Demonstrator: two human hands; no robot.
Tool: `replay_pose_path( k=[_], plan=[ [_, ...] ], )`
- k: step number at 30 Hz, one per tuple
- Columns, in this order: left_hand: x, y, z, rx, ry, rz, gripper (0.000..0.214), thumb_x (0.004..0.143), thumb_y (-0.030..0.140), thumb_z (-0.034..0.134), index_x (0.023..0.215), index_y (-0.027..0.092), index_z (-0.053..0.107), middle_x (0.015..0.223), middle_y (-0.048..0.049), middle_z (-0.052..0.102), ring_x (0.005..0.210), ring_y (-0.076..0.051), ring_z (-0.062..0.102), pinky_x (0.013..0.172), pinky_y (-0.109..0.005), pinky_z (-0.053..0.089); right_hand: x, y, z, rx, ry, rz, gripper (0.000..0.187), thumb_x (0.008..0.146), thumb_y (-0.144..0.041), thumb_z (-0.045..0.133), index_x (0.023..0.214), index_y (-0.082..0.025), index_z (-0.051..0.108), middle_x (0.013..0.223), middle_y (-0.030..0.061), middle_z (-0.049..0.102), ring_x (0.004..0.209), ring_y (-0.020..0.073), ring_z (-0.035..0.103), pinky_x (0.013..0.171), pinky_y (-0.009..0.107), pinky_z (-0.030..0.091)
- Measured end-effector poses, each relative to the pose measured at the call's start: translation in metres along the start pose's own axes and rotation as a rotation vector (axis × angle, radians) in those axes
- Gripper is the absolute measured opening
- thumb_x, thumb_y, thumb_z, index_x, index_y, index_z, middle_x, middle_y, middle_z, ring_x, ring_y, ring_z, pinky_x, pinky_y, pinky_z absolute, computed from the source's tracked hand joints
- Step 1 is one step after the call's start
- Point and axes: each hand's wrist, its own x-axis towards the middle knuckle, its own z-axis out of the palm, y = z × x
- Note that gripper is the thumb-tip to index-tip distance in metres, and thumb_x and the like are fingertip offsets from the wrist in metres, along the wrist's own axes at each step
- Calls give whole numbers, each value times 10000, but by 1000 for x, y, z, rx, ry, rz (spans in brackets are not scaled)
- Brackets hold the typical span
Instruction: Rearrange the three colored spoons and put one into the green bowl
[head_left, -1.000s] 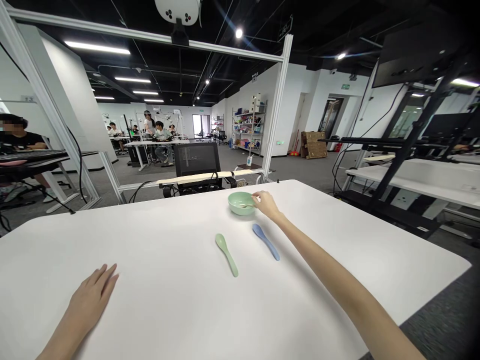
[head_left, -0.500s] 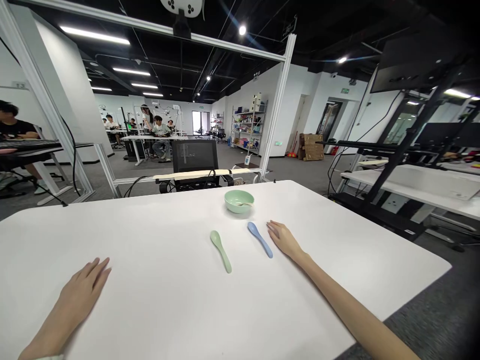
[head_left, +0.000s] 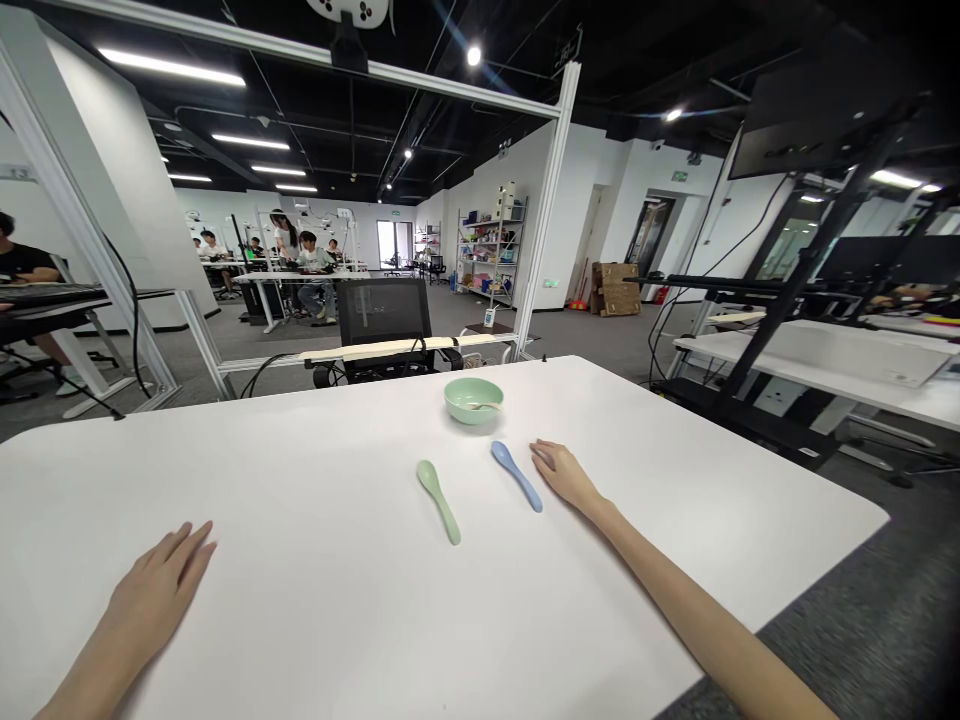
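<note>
A pale green ceramic bowl (head_left: pixel 473 401) stands near the far edge of the white table (head_left: pixel 315 560), with a small metal spoon (head_left: pixel 484 406) resting inside it. Nearer me lie a green plastic spoon (head_left: pixel 439 502) and a blue plastic spoon (head_left: pixel 516 476), both flat and apart from each other. My right hand (head_left: pixel 562 475) rests palm down just right of the blue spoon's bowl end, holding nothing. My left hand (head_left: pixel 154 585) lies flat and empty on the table's near left, far from the spoons.
Behind the table stand an aluminium frame (head_left: pixel 551 200) and a black office chair (head_left: pixel 385 325). A seated person (head_left: pixel 22 265) is at the far left. More people work at desks in the background. A white desk (head_left: pixel 817 365) stands to the right.
My right hand has left the bowl's rim and moved nearer me, to beside the blue spoon. The view has shifted slightly. My left hand has stayed about where it was.
</note>
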Motion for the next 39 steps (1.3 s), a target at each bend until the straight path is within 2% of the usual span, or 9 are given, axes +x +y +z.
replay_pose_path(
  k=[4,8,11,14,21,25,30,34,39],
  plan=[
    [-2,5,-4,-4,-18,-17,780,939,516,235,1407,42,641,1517,-242,637,1434,-384,579,1225,-549,427,19,-10,-11,38,92,-19,382,1024,-279,490,1288,-184,748,1382,157,721,1333,299,630,1156,460,466],
    [-2,7,-7,-2,-33,-23,798,939,522,228,1414,24,633,1532,-260,616,1442,-395,568,1230,-558,417,66,-40,-30,24,133,-93,350,1017,-267,505,1227,-168,767,1235,144,768,1166,276,673,1064,401,496],
    [-1,8,-9,-2,-50,-32,818,934,528,223,1423,10,626,1538,-262,610,1452,-398,559,1244,-549,404,105,-71,-39,-78,39,-112,331,1020,-251,522,1160,-146,803,1183,141,791,1094,258,690,1002,337,500],
    [-2,10,-12,4,-62,-38,820,929,525,218,1423,20,633,1535,-245,620,1468,-392,546,1245,-550,406,132,-97,-37,-234,-124,-22,297,1008,-242,573,1126,-161,834,1160,136,811,1072,248,719,944,286,501],
    [-5,12,-13,5,-24,-35,780,925,549,245,1421,113,662,1515,-181,658,1450,-355,576,1212,-531,456,153,-122,-14,-309,-203,104,165,913,-207,746,1013,-137,856,1029,193,825,990,289,777,844,298,531],
    [-5,12,-12,5,-39,-37,834,906,560,230,1427,64,651,1521,-204,646,1463,-368,561,1227,-511,436,154,-126,-17,-277,-188,106,173,921,-202,741,1020,-118,855,994,181,829,911,260,777,770,268,519],
    [-5,13,-13,-13,-33,-43,821,931,559,221,1426,62,647,1529,-219,635,1453,-383,565,1215,-542,443,132,-102,-45,-166,-20,73,337,1030,-264,557,1124,-122,847,1100,159,830,980,251,761,810,267,507],
    [-5,13,-12,-5,-36,-47,824,941,554,206,1429,48,636,1539,-222,625,1465,-374,551,1231,-533,422,91,-55,-65,-48,183,117,394,1015,-341,541,1093,-127,863,1133,187,823,999,303,753,817,317,524],
    [-5,12,-9,1,-15,-46,777,936,528,232,1413,76,647,1520,-202,647,1437,-368,576,1227,-548,425,35,6,-68,-98,225,212,432,984,-432,543,1078,-167,871,1084,164,833,941,319,762,785,351,521]
  ],
)
